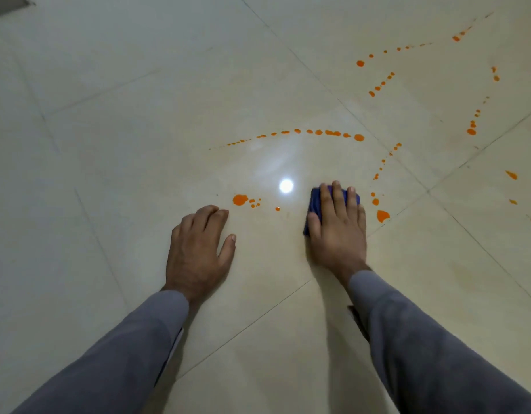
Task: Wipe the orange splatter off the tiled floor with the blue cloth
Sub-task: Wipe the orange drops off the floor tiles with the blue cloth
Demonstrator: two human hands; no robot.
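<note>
**Op:** Pressing down with my right hand (337,225), fingers laid out nearly straight over the blue cloth (315,204), so nothing is clenched; the palm pins it flat to the tiled floor (138,130).

**Desk:** Which way does the cloth run?

**Op:** It is a folded wad, and its long axis runs away from me, angled slightly to the right, in line with my fingers. Dark blue edges peek out past the thumb side and the fingertips; the rest is hidden under the hand.

**Desk:** And the other hand?

**Op:** My left hand (200,249) rests on the tile holding nothing, fingers loosely curled, well apart from the cloth.

**Desk:** The mess?

**Op:** Orange splatter (359,137) lies in dotted trails: an arc beyond the cloth, a blob (239,199) just ahead of my left fingers, another blob (382,216) just right of the cloth, more lines far right. A lamp glare (286,185) shines between the hands.
</note>
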